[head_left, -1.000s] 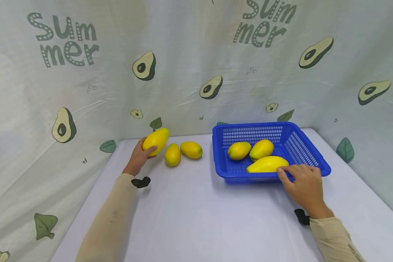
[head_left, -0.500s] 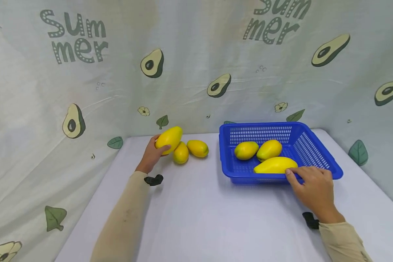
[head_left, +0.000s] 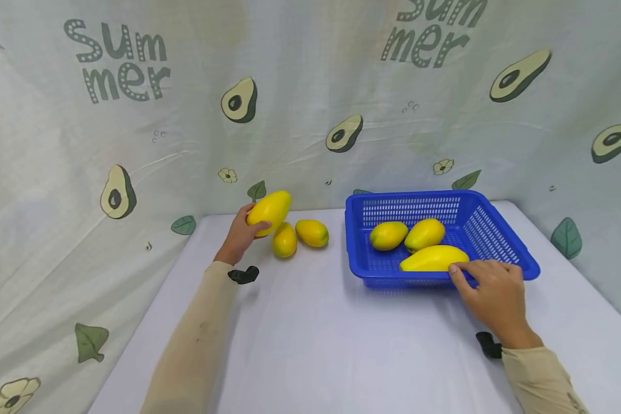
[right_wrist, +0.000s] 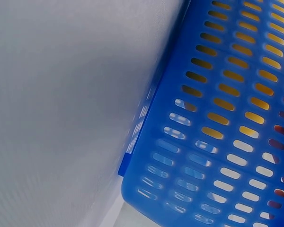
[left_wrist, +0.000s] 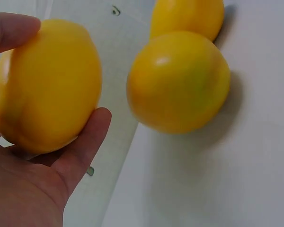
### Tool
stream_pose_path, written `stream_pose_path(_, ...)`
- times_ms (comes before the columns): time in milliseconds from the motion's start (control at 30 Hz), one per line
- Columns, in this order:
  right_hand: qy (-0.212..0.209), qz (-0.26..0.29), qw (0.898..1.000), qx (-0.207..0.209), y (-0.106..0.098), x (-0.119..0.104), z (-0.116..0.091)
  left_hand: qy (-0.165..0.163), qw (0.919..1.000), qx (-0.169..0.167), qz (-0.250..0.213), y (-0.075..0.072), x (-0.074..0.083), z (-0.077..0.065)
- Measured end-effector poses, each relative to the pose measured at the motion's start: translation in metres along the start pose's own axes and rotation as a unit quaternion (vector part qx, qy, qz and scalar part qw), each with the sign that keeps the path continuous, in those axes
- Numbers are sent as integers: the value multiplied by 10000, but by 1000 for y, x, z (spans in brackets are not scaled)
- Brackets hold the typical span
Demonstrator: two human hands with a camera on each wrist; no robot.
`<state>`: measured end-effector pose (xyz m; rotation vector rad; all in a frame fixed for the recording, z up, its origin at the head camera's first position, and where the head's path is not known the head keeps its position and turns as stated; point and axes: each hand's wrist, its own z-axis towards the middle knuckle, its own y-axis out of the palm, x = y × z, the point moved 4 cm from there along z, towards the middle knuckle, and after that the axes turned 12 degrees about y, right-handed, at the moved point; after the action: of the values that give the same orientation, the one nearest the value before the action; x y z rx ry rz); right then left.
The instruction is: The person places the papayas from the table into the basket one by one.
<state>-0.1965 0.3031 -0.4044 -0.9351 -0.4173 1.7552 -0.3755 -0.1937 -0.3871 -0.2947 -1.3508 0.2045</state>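
Observation:
In the head view my left hand (head_left: 243, 233) holds a long yellow mango (head_left: 270, 213) above the table's far left part. The left wrist view shows that mango (left_wrist: 52, 87) between thumb and fingers. Just right of it, apart from it, two smaller yellow fruits with greenish tints, one (head_left: 284, 240) and another (head_left: 312, 233), lie on the table. My right hand (head_left: 491, 293) grips the front rim of a blue plastic basket (head_left: 383, 276). Through the slots in the right wrist view, parts of the fingers show dark inside the basket wall (right_wrist: 189, 142).
Inside the basket lie two smaller yellow fruits, one (head_left: 388, 236) left of the other (head_left: 425, 234), and a longer yellow mango (head_left: 434, 259) by the front wall. A white cloth covers the table (head_left: 310, 345). A printed curtain (head_left: 290, 86) hangs behind and at the sides.
My left hand has risen a little and shifted right with the mango, nearer the two loose fruits. The right hand stays on the basket rim. The head view has turned slightly left.

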Motion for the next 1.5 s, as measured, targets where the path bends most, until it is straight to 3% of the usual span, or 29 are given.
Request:
stream_pose_path(667, 58, -75, 10000, -19, 1, 2, -4, 346, 9979, -483, -261, 36, 32, 20)
stream_pose_path(867, -44, -21, 10000, 41, -1, -1, 0, 536, 9963, -523, -428, 39, 44, 22)
stream_pose_path(1500, 6, -55, 10000, -34, -3, -3, 1, 756, 9882, -766, -1092, 52, 58, 27)
